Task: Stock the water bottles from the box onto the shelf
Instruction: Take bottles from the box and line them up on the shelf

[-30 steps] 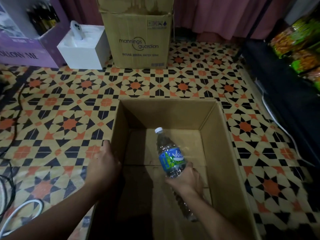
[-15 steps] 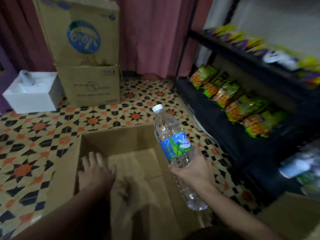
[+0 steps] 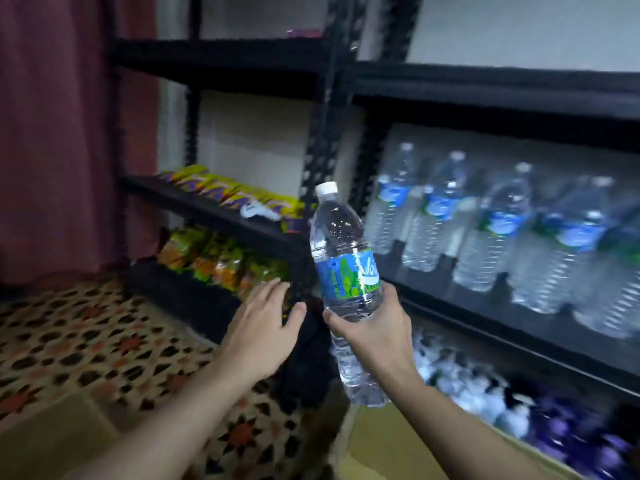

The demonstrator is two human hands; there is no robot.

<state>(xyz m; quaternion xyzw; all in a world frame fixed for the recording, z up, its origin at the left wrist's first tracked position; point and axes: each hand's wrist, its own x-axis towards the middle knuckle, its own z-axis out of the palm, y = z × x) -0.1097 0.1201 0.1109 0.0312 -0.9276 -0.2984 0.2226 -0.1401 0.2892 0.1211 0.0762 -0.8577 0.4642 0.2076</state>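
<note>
Head view: right hand holds bottle near upright, cap up, fingers wrapped round its body just under the label. Bottle is in the air in front of the rack post, left of the shelf and not touching it. Left hand is near the bottle on its left and apart from it, fingers straight and loosely spread, holding nothing. Row of bottles stands upright on the shelf, blurred. Box edge shows at frame bottom under the right forearm, inside not visible. Snacks sit on the lower left shelves, above the tiled floor. Step, as I judge it: transfer, bottle out of the box, not yet placed. Next move calls for swinging right and setting the base on the shelf board at the near end of the row, upright, clear of the board above, without knocking neighbours. Free gap is too blurred to tell.
</note>
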